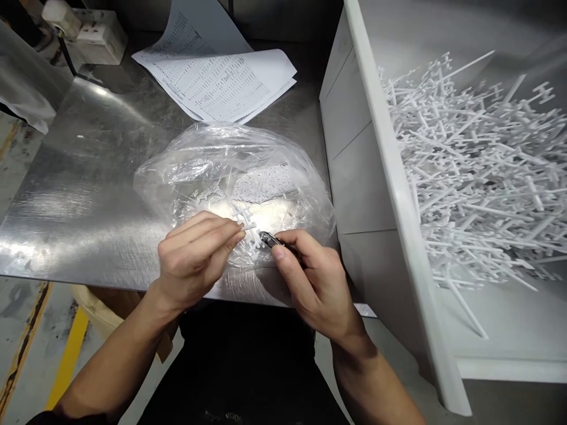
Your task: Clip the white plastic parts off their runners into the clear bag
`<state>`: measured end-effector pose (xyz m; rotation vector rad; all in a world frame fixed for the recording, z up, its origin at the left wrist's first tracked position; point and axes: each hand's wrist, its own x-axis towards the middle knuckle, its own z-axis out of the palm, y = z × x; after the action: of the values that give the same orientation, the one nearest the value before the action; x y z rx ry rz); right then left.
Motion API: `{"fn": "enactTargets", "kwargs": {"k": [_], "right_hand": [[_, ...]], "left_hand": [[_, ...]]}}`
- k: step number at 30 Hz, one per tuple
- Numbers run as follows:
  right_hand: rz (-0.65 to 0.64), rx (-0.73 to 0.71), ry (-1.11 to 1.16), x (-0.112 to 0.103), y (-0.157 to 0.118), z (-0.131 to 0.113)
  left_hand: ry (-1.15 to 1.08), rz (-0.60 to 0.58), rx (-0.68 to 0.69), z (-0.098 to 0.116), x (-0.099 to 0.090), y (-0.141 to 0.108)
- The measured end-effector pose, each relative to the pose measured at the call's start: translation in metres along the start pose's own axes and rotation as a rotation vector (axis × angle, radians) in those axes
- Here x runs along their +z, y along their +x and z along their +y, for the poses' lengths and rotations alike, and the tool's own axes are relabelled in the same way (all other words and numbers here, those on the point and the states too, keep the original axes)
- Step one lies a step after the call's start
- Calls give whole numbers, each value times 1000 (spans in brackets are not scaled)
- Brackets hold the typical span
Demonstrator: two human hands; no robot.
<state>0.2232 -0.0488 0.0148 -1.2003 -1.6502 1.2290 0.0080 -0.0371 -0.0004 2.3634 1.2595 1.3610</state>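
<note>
My left hand (201, 251) pinches a white plastic sprue (248, 226) with short side branches, holding it above a clear plastic bag (190, 156). In my right hand (310, 274) is a pair of small nippers (277, 241), fingers closed round the handles. The jaws of the nippers are right beside the branches of the sprue; whether they touch it I cannot tell. Many small light-grey pieces (266, 183) lie heaped inside the bag, with a smaller patch to their left.
A large pale bin (367, 118) at the right holds a tangled pile of white sprues (482, 171). Printed sheets (225, 82) lie at the back of the metal table (101, 153). A white socket box (101, 38) stands back left. A tan container (100, 307) is below the table's front edge.
</note>
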Motion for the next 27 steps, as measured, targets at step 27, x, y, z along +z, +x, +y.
{"fn": "enactTargets", "kwargs": {"k": [27], "right_hand": [[151,-217,-94,14,1,3]], "left_hand": [[-3,-61,158,-21,-1,21]]}}
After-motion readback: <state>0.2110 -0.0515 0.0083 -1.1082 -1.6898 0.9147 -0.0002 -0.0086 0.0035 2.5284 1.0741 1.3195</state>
